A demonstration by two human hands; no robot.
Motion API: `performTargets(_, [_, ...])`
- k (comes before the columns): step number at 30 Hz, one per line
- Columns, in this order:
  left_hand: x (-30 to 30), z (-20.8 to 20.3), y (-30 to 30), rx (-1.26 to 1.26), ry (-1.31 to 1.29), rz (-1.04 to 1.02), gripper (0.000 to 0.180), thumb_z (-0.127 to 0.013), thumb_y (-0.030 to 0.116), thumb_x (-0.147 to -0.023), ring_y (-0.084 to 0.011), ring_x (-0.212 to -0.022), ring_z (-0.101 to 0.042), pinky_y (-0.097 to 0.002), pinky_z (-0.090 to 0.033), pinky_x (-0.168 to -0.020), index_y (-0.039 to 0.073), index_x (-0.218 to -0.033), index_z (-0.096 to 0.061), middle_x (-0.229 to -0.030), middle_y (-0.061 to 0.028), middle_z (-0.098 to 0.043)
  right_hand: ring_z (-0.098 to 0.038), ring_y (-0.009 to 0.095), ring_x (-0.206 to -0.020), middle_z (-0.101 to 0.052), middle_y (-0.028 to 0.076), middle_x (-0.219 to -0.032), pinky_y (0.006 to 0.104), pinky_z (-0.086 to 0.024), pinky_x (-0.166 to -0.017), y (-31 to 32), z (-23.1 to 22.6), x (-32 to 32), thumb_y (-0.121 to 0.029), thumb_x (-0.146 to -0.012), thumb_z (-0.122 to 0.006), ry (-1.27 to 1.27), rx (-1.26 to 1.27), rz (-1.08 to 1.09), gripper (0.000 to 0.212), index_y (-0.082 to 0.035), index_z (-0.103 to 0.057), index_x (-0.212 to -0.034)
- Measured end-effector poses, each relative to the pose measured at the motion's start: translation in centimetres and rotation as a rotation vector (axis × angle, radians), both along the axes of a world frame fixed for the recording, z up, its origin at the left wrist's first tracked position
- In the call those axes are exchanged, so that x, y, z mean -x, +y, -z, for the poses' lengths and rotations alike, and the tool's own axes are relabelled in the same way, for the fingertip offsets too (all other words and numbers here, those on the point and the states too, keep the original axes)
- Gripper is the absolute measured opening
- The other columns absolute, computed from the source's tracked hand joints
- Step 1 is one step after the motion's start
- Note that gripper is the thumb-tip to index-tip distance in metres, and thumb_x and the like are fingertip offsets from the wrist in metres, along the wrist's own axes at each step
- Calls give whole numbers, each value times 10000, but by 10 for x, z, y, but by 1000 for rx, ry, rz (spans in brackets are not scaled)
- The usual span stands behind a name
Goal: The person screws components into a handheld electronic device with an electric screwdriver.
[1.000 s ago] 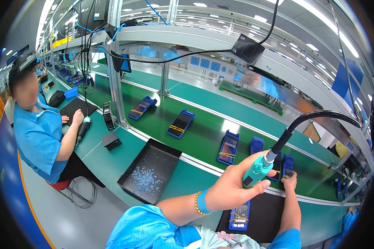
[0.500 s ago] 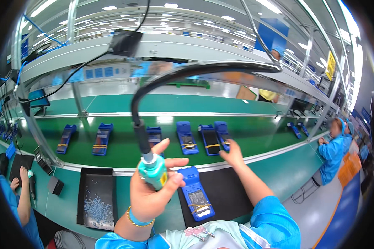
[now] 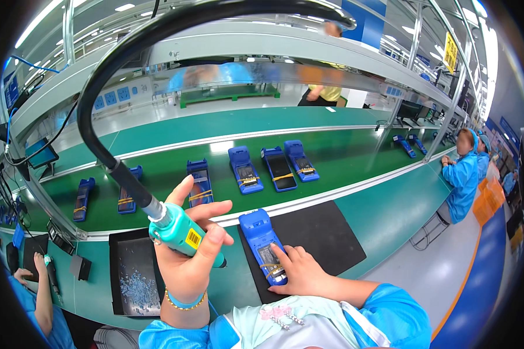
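Observation:
My left hand (image 3: 189, 256) is closed around a teal electric screwdriver (image 3: 177, 230) with a black cable at its top. The screwdriver is tilted, its dark tip (image 3: 220, 262) off to the right of my palm, touching nothing. A blue handheld payment terminal (image 3: 254, 225) lies back side up on a black mat (image 3: 326, 232). A yellow rubber band (image 3: 269, 266) runs round its lower part. My right hand (image 3: 305, 273) grips the terminal's lower right side, its thumb at the bottom end and fingers over the back.
Left of my left hand, a black tray (image 3: 117, 279) holds many small bluish screws. Across the green belt (image 3: 227, 200) several blue terminals lie in a row, rubber-banded. A metal frame rail (image 3: 244, 46) crosses overhead. Co-workers sit at left (image 3: 41, 291) and right (image 3: 463, 174).
My right hand has come back from the row of terminals onto the terminal on the mat. My left hand has shifted left, tilting the screwdriver further. The view has turned.

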State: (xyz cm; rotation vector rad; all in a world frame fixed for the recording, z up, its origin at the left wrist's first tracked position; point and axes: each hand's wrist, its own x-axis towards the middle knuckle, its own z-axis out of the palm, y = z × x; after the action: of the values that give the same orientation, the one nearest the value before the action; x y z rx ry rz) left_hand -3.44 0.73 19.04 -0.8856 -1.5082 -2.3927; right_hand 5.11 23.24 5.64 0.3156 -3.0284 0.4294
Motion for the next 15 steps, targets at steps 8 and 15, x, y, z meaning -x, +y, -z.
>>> performTargets(8, [-4,-4,2,-26,20,-8,703,-700,40,-855,-117,-740,-637,-289,-572,-684,-82,-1434,-321,-1071,-220,-684,-391,452,-1253,-376,293,-1372,513,-366,-1049,14,0,-2,-208,-602,-791,-173,128,76,1106,-57,-199,-1524])
performTargets(15, [-1,-3,10,-15,5,-22,711,-716,54,-845,-125,-744,-644,-297,-571,-678,-85,-1427,-332,-1062,-229,-684,-436,424,-1292,-406,264,-1425,441,-373,-1086,63,-28,20,-136,-602,-794,-527,574,44,1158,-109,-142,-1558])
